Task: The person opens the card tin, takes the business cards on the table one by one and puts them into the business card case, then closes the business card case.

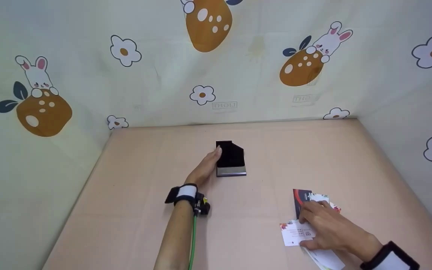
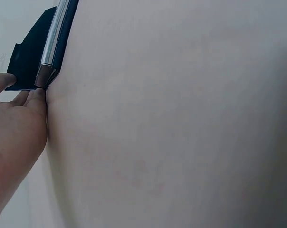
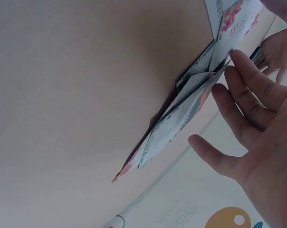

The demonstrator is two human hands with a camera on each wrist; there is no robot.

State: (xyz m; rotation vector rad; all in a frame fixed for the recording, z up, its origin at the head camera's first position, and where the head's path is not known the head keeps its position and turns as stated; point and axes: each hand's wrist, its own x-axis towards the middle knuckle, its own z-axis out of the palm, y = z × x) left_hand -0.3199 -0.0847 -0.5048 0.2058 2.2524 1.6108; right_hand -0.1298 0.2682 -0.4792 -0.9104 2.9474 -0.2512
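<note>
A black card holder (image 1: 231, 155) with a silver metal strip stands with its flap raised near the middle of the table. My left hand (image 1: 203, 167) grips its left edge; in the left wrist view the thumb (image 2: 2, 83) lies against the flap and the other fingers are at the holder's end. At the right, loose business cards (image 1: 293, 234), white ones with floral corners and a dark one with a red curve, lie overlapping. Over them is my right hand (image 1: 330, 227), fingers spread and fairly straight, with fingertips (image 3: 222, 90) at the cards.
The table (image 1: 156, 157) has a plain peach-beige surface. A cloth wall (image 1: 163, 82) printed with rabbits and flowers borders its back and sides. A green cable (image 1: 193, 240) runs along the left forearm from the wrist camera (image 1: 202, 205).
</note>
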